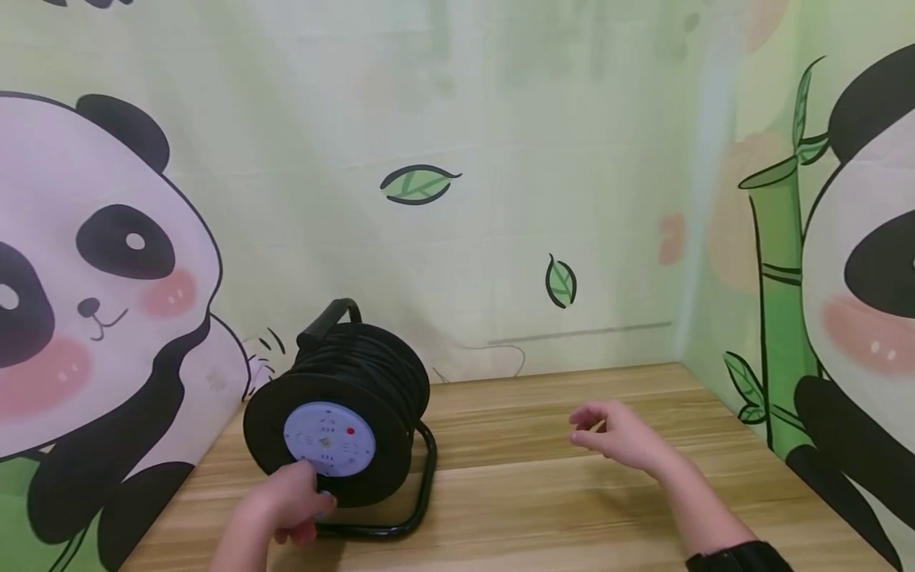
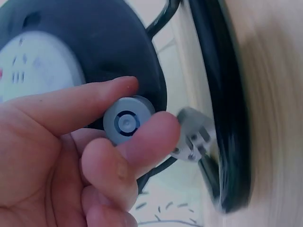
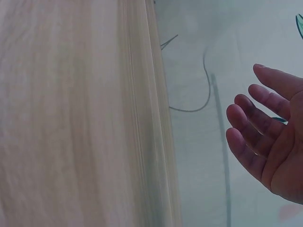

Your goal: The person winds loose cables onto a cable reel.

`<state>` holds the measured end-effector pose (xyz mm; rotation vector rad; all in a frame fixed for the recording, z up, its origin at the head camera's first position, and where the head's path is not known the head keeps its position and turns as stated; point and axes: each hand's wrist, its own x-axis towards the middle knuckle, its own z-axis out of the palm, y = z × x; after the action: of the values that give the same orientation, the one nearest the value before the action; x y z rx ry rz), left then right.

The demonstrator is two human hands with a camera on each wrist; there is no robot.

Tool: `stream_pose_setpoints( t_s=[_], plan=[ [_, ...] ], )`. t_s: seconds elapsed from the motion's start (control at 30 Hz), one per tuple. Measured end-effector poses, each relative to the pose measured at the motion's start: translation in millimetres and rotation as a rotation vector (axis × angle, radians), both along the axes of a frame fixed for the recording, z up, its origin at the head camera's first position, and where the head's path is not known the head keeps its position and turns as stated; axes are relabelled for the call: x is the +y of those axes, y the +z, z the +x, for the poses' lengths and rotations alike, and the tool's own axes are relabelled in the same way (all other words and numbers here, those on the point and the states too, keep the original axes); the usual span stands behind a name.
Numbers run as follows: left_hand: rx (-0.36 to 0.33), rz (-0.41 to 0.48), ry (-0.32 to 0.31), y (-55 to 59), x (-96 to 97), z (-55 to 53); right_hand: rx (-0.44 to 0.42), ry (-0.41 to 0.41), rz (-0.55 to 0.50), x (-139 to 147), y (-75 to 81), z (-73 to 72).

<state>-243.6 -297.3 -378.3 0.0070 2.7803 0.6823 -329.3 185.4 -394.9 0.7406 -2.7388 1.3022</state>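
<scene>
A black extension cable reel with cable wound round its drum stands on the wooden table, its white socket face turned toward me. At the lower edge of the reel's disc, my left hand holds the grey winding knob between thumb and fingers. Behind those fingers, a grey plug shows beside the black tube stand in the left wrist view. My right hand hovers over the table to the right, fingers loosely bent and nothing in them.
Under the reel lies the wooden tabletop, which runs back to a fabric backdrop printed with pandas and leaves. A side panel of the backdrop rises along the right edge. The reel's carrying handle sticks up on top.
</scene>
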Motion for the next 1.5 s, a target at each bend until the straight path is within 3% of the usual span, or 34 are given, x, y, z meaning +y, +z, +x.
stream_pose_setpoints(
  t_s=[0.37,0.93,1.2,1.5],
  plan=[
    [0.037,0.038,0.088,5.0,-33.9,-0.1,0.018,0.01,0.005,2,2.0,-0.5],
    [0.241,0.143,0.204,28.9,-66.6,10.2,0.027,0.009,0.027,2,-2.9,-0.4],
    [0.334,0.15,0.26,48.7,-65.1,18.7,0.014,0.005,0.021,3,-5.6,-2.1],
    [0.554,0.151,0.33,59.2,-49.5,19.9,0.018,0.002,0.024,4,-6.8,-2.8]
  ],
)
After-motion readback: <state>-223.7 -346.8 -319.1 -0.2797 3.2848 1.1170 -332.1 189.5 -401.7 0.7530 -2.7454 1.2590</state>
